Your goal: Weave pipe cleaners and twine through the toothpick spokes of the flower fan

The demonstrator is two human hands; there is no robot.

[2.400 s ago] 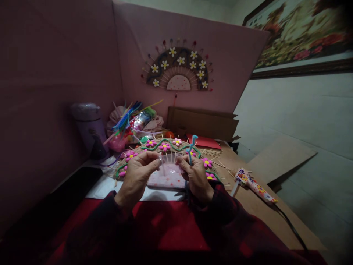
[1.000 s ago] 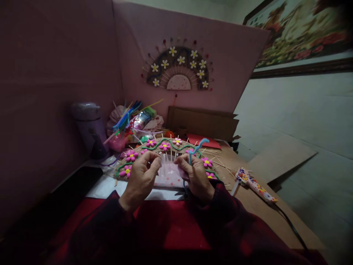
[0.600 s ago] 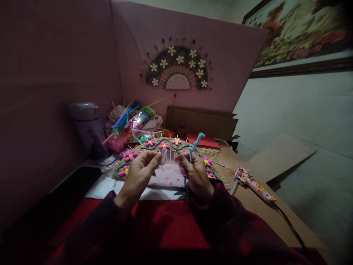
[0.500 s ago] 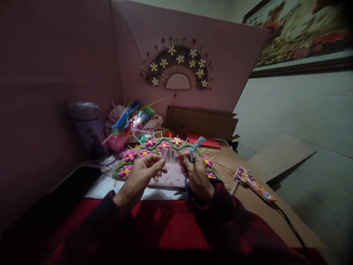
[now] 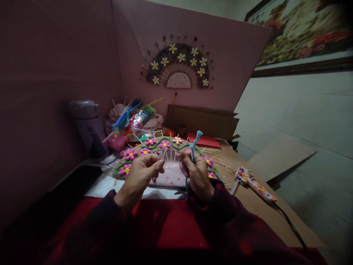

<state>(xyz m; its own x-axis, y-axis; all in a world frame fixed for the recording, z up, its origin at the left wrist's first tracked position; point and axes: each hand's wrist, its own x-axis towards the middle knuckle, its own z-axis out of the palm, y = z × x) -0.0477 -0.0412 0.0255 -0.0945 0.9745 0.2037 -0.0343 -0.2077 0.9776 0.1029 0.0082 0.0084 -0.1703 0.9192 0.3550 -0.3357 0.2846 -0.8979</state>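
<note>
My right hand (image 5: 197,175) is closed on a light blue pipe cleaner (image 5: 196,141), whose wavy end sticks up above the fingers and whose tail hangs below. A clear plastic piece (image 5: 169,155) spans the gap between both hands. My left hand (image 5: 140,176) has thumb and fingertips pinched at its left edge; the exact contact is too small to tell. Behind and below the hands lies a half-round fan (image 5: 160,140) with pink flowers, green wavy trim and thin sticks. Its pink dotted centre (image 5: 168,176) shows between my wrists.
A glue gun (image 5: 255,186) with a flowered cover lies at right, its cord running forward. Back left are a purple flask (image 5: 89,129) and piled craft supplies (image 5: 129,121). Cardboard (image 5: 204,119) and red paper (image 5: 205,140) lie behind; a finished fan (image 5: 178,64) hangs on the pink board.
The upper end of the blue pipe cleaner has moved slightly up and left. Both hands have barely moved, and the view has shifted a little.
</note>
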